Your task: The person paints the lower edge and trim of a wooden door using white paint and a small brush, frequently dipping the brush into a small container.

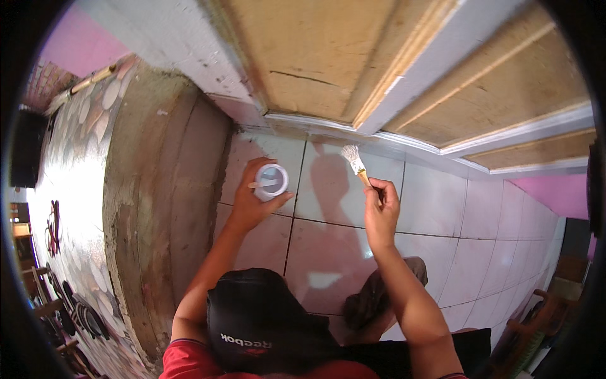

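Observation:
My left hand [253, 201] is wrapped around a small round white container [271, 195], seen from above with its mouth up. A pale flat stick [263, 184] lies across the container's opening. Between the thumb and fingers of my right hand [382, 208] is the wooden handle of a paintbrush [357, 165], its whitish bristles pointing up and away from me. Beyond the brush stands a panelled wooden door [312, 57]. Its frame strips [393, 102] are whitish grey, while the panels are bare tan wood. The bristles look apart from the door.
Pale tiles cover the floor [331, 203]. Along my left runs a rough concrete step [151, 189], with a pebble-patterned floor [90, 156] above it holding sandals [87, 315] and a broom [90, 83]. A brown cloth [367, 303] is near my right forearm. Wooden furniture [539, 322] stands at right.

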A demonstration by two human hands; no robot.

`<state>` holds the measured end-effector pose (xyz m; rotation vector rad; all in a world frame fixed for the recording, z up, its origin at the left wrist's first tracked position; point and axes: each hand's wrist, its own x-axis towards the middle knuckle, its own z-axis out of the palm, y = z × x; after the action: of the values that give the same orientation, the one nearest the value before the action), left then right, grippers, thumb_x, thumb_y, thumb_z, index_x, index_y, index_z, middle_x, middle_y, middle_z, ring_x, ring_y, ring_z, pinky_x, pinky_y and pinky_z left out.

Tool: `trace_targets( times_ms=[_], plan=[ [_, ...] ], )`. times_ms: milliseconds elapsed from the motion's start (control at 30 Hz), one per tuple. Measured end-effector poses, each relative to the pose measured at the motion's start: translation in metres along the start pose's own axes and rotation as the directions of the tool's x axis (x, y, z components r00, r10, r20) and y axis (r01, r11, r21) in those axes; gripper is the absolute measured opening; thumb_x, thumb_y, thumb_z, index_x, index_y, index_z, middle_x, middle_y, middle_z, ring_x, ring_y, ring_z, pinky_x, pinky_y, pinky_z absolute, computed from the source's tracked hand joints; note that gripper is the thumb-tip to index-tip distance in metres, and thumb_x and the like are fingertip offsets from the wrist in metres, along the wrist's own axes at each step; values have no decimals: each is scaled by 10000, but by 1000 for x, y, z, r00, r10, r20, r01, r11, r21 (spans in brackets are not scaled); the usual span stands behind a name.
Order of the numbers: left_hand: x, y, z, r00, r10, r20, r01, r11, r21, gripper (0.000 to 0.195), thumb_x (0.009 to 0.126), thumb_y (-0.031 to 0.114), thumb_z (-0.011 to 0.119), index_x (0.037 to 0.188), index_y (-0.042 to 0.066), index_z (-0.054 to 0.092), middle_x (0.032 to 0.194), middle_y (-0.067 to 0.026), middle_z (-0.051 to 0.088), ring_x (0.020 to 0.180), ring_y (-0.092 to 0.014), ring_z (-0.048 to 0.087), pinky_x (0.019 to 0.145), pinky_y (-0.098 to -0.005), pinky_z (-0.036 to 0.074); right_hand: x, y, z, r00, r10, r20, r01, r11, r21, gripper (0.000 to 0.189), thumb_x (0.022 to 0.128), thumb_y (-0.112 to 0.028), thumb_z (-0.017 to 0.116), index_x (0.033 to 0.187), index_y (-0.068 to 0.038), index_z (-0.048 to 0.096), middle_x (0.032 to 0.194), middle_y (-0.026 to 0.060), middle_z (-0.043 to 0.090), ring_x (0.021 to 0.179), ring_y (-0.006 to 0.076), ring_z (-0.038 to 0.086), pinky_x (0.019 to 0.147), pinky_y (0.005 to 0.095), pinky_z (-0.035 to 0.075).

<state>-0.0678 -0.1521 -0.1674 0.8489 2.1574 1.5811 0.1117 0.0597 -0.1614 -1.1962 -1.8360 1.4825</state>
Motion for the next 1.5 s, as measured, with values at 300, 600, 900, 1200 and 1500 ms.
trace_targets(
  times_ms=[300, 600, 900, 1200, 1500],
  plan=[
    [-18, -72, 49, 989, -117, -89, 94, 969, -227, 735, 736, 111, 907, 1342, 52, 496, 1226, -102, 592, 1150, -217, 597, 995, -350, 489, -13, -95, -12, 873, -198, 446, 298, 940, -168, 175, 928, -61, 699, 1087, -4, 653, 982, 120, 700, 832, 206, 705, 749, 332, 564],
    [-27, -76, 64, 999, -17, -51, 7, 984, -178, 707, 740, 97, 892, 1335, 49, 513, 1247, -116, 611, 1161, -245, 620, 984, -360, 522, -29, -91, 14, 655, -435, 618, 721, 605, -338, 207, 846, -63, 727, 1050, -92, 710, 919, 51, 631, 780, 249, 658, 645, 375, 545],
    [-28, -64, 59, 1000, 20, -19, -22, 988, -154, 717, 709, 67, 873, 1345, 69, 541, 1298, -106, 599, 1192, -245, 609, 974, -353, 525, -30, -100, 29, 542, -375, 752, 828, 394, -400, 269, 764, -45, 728, 1032, -50, 702, 930, 69, 592, 871, 253, 633, 683, 385, 564],
    [-30, -63, 59, 999, 25, 27, -21, 992, -123, 713, 703, 64, 863, 1341, 71, 544, 1295, -113, 592, 1191, -269, 605, 965, -363, 530, -22, -94, 45, 514, -270, 814, 852, 274, -447, 177, 774, -91, 733, 933, -42, 674, 944, 86, 607, 906, 262, 640, 709, 389, 568],
    [-31, -66, 62, 996, 59, 62, -51, 992, -119, 711, 709, 53, 850, 1345, 80, 532, 1316, -129, 575, 1205, -296, 600, 980, -378, 536, -16, -91, 59, 530, -171, 831, 845, 193, -499, 50, 817, -64, 650, 860, -44, 662, 919, 98, 628, 917, 266, 654, 748, 395, 572]
  ],
)
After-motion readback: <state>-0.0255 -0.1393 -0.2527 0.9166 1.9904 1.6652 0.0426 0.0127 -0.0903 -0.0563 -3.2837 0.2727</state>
